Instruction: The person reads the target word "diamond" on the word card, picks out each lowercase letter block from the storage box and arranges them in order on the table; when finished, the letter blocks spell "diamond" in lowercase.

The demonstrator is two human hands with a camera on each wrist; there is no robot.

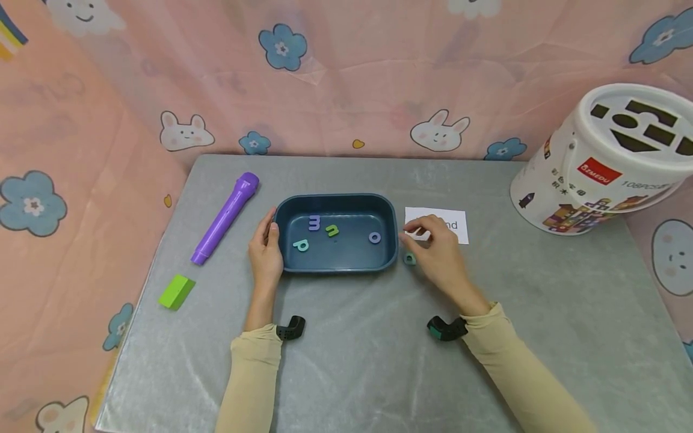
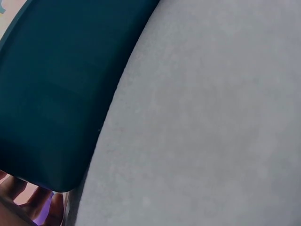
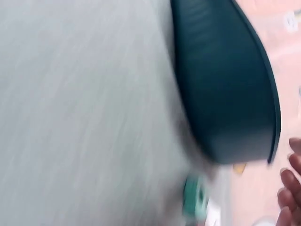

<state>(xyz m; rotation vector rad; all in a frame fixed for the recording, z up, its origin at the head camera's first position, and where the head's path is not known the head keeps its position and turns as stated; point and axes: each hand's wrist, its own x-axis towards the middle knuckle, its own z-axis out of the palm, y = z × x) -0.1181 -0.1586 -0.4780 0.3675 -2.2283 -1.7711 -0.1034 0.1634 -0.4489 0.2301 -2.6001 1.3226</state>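
Dark blue tray [image 1: 338, 264] between left hand [image 1: 266, 258] and right hand [image 1: 441, 255]

A pink backdrop [image 1: 346, 90] printed with flowers and rabbits hangs behind a grey table [image 1: 346, 361]. At the table's far right stands a white bucket [image 1: 590, 174] with shaped openings in its lid and a red label.

The tray sits on the table around the middle. The left hand grips its left end, with the fingers against the outside wall. The right hand is just beyond the right end, partly over a card; its fingers are loosely bent and apart, with nothing seen between them.

A purple microphone-shaped stick [image 1: 224, 219] lies slanted to the left of the tray. The white card [image 1: 457, 228] lies to the tray's right, its print partly hidden by the right hand; "nd" can be read.

A bright green block [image 1: 176, 292] lies near the table's left edge, below the stick.

Smallest are the letter pieces. In the tray, a purple one [image 1: 314, 222], a lime one [image 1: 332, 230] and a teal one [image 1: 301, 245] lie towards the left and middle, and a purple ring [image 1: 375, 237] near the right end. Another teal piece [image 1: 409, 258] lies on the table, just outside the tray's near right corner.
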